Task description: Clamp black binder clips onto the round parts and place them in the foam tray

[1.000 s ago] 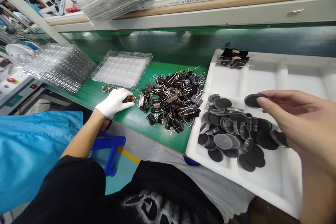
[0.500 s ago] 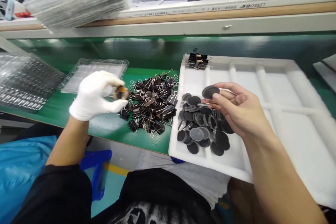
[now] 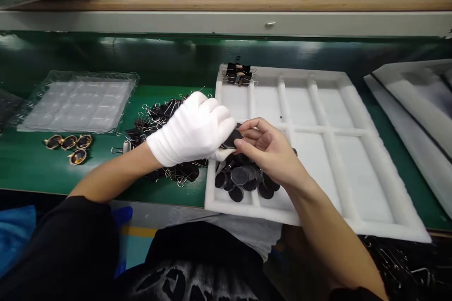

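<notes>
Pinching black disc (image 3: 232, 140) between right fingers (image 3: 256, 124); gloved left fingers (image 3: 225, 127) curled alongside, hold unclear.

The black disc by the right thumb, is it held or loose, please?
Held: the right hand pinches the black disc by its edge.

Tray (image 3: 369, 178): on bench (image 3: 35, 164), R of clip pile (image 3: 160, 113).
Discs (image 3: 240, 176): in tray, front L.
Clip stack (image 3: 239, 74): tray rear L cnr.
Blister pk. (image 3: 76, 103): L of clip pile.
Round pcs. (image 3: 69, 142): before blister pk.
</notes>
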The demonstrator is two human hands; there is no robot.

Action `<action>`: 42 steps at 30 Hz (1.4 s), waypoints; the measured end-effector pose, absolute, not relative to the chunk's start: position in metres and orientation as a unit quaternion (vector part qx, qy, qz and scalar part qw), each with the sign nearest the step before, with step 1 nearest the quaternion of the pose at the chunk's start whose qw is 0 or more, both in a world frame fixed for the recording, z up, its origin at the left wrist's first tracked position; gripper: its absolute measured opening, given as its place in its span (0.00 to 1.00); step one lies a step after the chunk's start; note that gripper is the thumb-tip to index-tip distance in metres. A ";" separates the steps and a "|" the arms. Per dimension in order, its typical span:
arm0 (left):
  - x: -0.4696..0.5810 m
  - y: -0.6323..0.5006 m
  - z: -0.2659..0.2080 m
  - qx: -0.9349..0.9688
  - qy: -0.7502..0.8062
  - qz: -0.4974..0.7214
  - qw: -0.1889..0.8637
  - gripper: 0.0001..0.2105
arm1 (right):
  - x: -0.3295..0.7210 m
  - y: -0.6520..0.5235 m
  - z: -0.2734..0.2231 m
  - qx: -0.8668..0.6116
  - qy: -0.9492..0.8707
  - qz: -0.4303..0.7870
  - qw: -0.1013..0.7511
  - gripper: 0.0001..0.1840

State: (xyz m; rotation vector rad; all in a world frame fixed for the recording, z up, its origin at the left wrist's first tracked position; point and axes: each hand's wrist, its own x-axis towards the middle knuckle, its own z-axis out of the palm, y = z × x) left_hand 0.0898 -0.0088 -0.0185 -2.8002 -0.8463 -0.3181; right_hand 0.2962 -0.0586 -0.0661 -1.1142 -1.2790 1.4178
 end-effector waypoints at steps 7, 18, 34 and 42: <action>0.069 -0.014 -0.018 -0.924 -0.350 -0.120 -0.100 0.30 | 0.295 -0.059 -0.071 -0.456 -0.503 0.576 0.455 0.19; 0.035 0.003 0.006 -0.868 -0.440 -0.166 -0.159 0.23 | 0.291 -0.064 -0.070 -0.475 -0.547 0.512 0.461 0.09; 0.003 0.056 -0.014 -0.833 -0.554 -0.004 0.002 0.15 | 0.299 -0.059 -0.079 -0.474 -0.518 0.536 0.468 0.08; -0.010 0.051 -0.004 -0.778 -0.624 0.079 -0.013 0.29 | 0.302 -0.059 -0.082 -0.484 -0.526 0.526 0.462 0.08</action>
